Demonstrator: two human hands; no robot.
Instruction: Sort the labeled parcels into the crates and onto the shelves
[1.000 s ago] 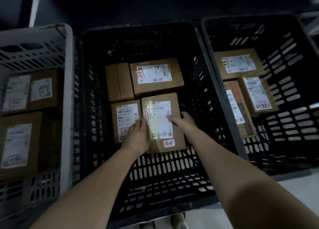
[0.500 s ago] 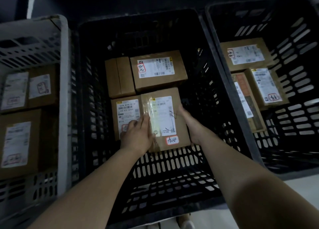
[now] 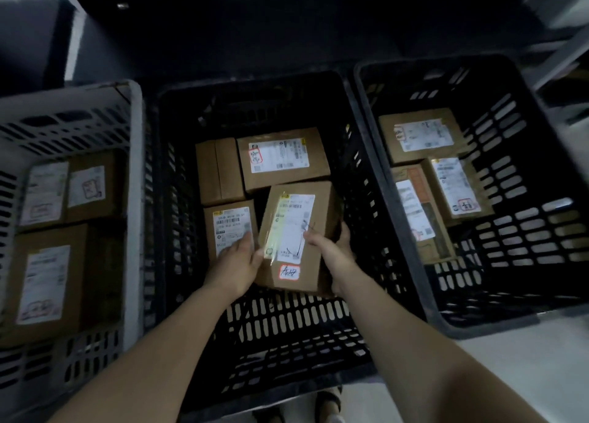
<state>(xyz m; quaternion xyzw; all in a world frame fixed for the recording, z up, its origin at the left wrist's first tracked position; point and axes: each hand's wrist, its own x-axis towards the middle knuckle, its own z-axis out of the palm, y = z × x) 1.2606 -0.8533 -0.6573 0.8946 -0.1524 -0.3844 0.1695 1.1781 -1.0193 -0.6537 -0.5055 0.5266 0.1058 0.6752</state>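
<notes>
Here three crates stand side by side: a pale crate (image 3: 135, 199) on the left, a black middle crate (image 3: 178, 199) and a black right crate (image 3: 398, 183), each already holding labelled boxes. In the middle crate three boxes lie flat toward the back, and a fourth, the parcel (image 3: 296, 231) with a red-marked sticker, sits tilted at the front right. The left hand (image 3: 236, 263) clasps its left edge and the right hand (image 3: 334, 250) wraps its right side, thumb on the label. The step looks like placing or re-seating this parcel, though which I cannot tell. Next, it needs lowering flat beside the front-left box (image 3: 231, 228) without riding onto it.
</notes>
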